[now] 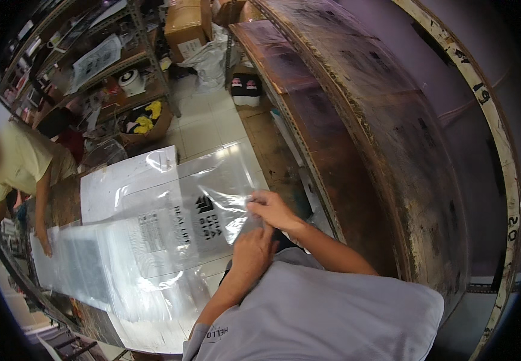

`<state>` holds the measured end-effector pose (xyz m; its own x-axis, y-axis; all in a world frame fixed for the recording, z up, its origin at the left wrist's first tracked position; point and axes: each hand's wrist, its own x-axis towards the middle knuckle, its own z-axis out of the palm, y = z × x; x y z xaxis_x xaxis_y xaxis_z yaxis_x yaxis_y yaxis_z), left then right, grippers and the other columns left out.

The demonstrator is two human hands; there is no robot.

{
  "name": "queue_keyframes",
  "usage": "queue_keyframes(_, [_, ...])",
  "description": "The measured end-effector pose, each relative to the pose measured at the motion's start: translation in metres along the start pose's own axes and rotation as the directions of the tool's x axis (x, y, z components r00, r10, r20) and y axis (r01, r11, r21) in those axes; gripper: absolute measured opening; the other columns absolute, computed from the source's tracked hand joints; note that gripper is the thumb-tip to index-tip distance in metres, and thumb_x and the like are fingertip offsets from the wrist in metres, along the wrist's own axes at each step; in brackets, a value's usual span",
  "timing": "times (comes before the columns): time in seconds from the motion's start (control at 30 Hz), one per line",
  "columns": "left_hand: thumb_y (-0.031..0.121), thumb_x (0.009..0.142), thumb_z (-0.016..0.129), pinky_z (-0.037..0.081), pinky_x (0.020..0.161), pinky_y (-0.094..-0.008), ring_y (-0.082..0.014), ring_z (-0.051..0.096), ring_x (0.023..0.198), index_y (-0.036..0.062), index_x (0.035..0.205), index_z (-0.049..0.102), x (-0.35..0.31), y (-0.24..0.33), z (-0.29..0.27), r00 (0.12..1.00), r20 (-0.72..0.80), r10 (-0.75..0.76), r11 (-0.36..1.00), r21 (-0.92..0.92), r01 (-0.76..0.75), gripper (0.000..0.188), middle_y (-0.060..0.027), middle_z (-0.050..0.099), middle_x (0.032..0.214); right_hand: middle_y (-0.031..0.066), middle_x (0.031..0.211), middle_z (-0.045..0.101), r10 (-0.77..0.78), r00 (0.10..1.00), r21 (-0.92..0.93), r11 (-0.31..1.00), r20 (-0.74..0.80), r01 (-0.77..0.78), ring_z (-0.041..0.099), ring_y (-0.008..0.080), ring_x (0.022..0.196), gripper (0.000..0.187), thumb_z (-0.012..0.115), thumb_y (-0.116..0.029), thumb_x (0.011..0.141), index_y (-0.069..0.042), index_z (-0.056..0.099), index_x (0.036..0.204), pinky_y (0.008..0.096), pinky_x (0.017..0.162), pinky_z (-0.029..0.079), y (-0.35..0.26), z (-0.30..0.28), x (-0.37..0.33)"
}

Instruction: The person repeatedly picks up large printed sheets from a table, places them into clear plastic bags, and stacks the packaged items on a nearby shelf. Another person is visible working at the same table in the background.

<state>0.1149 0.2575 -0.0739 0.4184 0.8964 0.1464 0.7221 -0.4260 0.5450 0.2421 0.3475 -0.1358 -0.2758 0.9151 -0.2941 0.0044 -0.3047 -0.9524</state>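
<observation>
A clear plastic bag (212, 198) with dark printing lies across a stack of similar bags on a worktable (62, 204). My right hand (272, 209) pinches the bag's near edge with thumb and fingers. My left hand (253, 251) sits just below it, fingers curled against the same edge of the bag. My grey shirt fills the lower middle of the view.
More clear bags (92, 265) lie spread to the left. Another person in a yellow shirt (23, 159) leans a hand on the table at far left. Metal shelves (122, 60) with boxes stand behind; a long worn wooden bench (380, 132) runs along the right.
</observation>
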Motion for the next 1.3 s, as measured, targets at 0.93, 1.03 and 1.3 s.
queue_keyframes(0.93, [0.018,0.088,0.058,0.049,0.082,-0.0446,-0.0393,0.062,0.091,-0.0025,0.102,0.065,-0.170,-0.070,0.270,0.531,0.576,-0.622,0.580,-0.117,0.806,0.026,-0.0216,0.065,0.097,0.0083,0.099,0.067,-0.368,0.445,-0.573,0.612,-0.817,-0.545,0.062,0.0209,0.093,0.021,0.062,-0.010,0.086,-0.004,0.065,0.106,0.0347,0.086,0.048,0.143,-0.596,-0.020])
queue_keyframes(1.03, [0.017,0.088,0.058,0.049,0.080,-0.0447,-0.0392,0.062,0.090,-0.0014,0.098,0.065,-0.163,-0.067,0.279,0.495,0.573,-0.653,0.541,-0.105,0.835,0.022,-0.0205,0.064,0.095,0.0097,0.094,0.068,-0.461,0.447,-0.642,0.539,-0.767,-0.545,0.063,0.0252,0.090,0.020,0.064,-0.014,0.084,-0.005,0.067,0.102,0.0387,0.084,0.049,0.137,-0.637,-0.017])
queue_keyframes(1.3, [0.016,0.088,0.058,0.049,0.078,-0.0437,-0.0376,0.062,0.088,-0.0003,0.097,0.064,-0.162,-0.051,0.303,0.483,0.520,-0.705,0.505,-0.111,0.856,0.019,-0.0191,0.064,0.092,0.0115,0.107,0.068,-0.389,0.348,-0.487,0.355,-0.853,-0.798,0.064,0.0265,0.102,0.025,0.060,-0.015,0.090,-0.005,0.065,0.113,0.0368,0.089,0.047,0.103,-0.640,0.011])
